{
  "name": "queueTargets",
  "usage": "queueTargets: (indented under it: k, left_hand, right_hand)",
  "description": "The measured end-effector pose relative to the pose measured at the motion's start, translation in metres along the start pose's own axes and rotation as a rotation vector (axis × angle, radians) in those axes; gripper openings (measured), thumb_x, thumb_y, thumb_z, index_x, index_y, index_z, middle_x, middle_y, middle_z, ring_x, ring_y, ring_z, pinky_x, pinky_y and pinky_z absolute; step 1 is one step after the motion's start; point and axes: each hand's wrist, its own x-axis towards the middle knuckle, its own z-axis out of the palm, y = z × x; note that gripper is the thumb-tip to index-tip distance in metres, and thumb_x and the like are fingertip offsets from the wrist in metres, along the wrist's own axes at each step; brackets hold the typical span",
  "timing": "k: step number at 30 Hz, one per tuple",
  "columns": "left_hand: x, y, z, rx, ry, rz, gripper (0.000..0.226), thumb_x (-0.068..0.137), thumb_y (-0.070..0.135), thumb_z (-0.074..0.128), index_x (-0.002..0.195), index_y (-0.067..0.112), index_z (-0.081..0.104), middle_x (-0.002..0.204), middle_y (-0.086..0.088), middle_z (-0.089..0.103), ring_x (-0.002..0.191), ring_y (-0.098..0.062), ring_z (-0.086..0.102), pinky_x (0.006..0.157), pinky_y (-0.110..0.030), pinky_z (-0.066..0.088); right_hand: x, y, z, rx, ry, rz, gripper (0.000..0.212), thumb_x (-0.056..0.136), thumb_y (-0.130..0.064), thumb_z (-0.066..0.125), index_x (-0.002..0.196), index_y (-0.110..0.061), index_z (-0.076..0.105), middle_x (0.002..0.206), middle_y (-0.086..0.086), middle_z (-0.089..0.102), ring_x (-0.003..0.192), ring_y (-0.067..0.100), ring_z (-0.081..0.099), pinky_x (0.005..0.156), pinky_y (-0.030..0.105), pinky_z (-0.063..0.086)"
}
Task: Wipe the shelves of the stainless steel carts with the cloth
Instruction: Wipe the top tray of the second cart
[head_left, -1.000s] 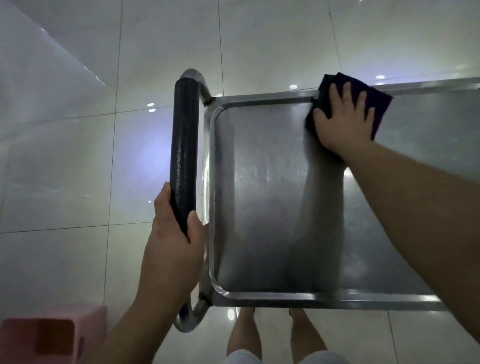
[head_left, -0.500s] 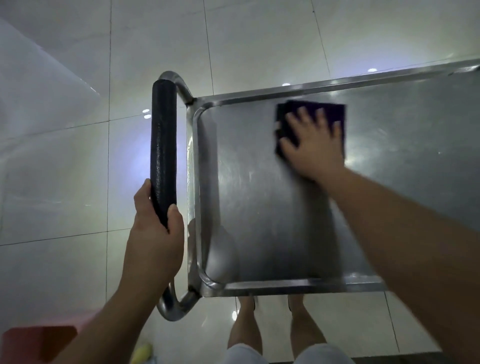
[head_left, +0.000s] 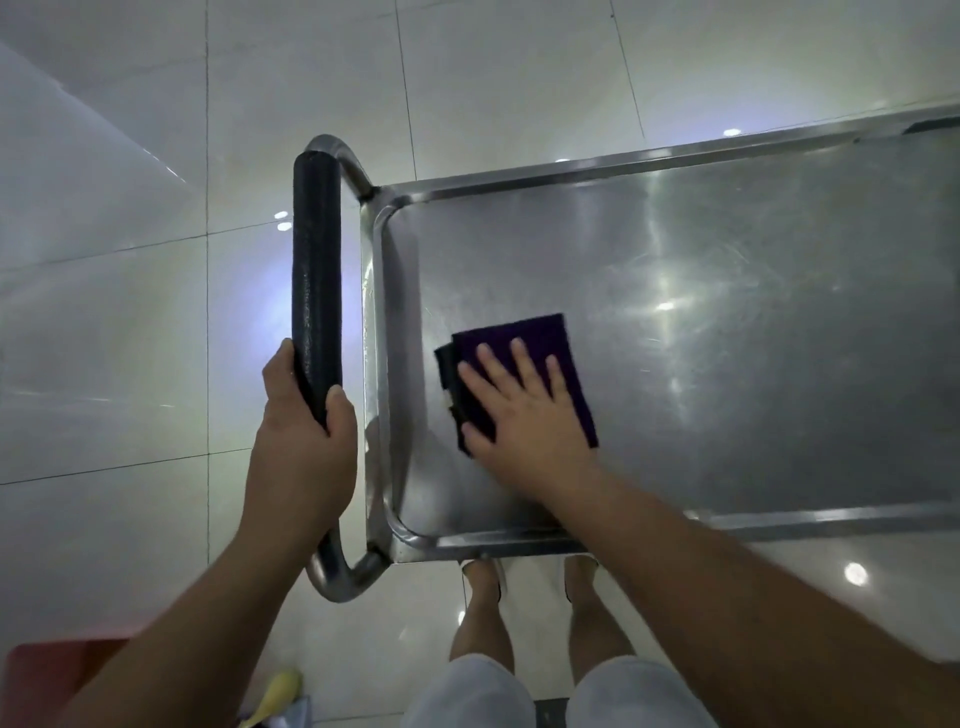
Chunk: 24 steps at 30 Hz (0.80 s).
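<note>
The cart (head_left: 675, 171) is made of shiny gray metal. Its top shelf (head_left: 727, 338) is flat and smooth, with a raised rim and round corners, and small lights shine on it. At the left end is a bent metal tube with a black, bumpy foam handle (head_left: 316, 280) around it.

The cloth (head_left: 540, 343) is dark purple, soft and folded into a rough square. It lies flat on the shelf near the left end, closer to the near edge than the far edge.

The right hand (head_left: 524, 410) lies flat on the cloth with its fingers straight and spread, pressing it down. The left hand (head_left: 306, 447) is wrapped around the low end of the handle, with fingers and thumb curled tight.

The floor (head_left: 130, 322) has big, glossy, pale tiles.
</note>
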Motion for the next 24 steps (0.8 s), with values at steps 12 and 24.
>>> queueTargets:
  k: [12,24]
  left_hand:
    - [0.0,0.002,0.001,-0.001,-0.006,0.008,0.049,0.105,0.038,0.042,0.149,0.042,0.02,0.087,0.0,0.064,0.063,-0.023,0.067,0.052,-0.034,0.052]
    - [-0.003,0.011,-0.002,-0.004,-0.02,-0.016,0.05,0.106,0.036,0.042,0.151,0.039,0.02,0.095,0.008,0.061,0.07,-0.022,0.066,0.058,-0.036,0.053]
  right_hand:
    - [-0.034,0.177,-0.047,0.008,0.111,0.416,0.076,0.09,-0.067,0.028,0.161,-0.043,0.011,0.171,-0.012,0.004,0.158,0.024,0.0,0.125,0.055,0.001]
    - [-0.087,-0.01,0.034,0.1,-0.014,0.149,0.074,0.094,-0.062,0.034,0.162,-0.04,0.012,0.17,-0.011,-0.001,0.157,0.027,-0.008,0.124,0.055,-0.005]
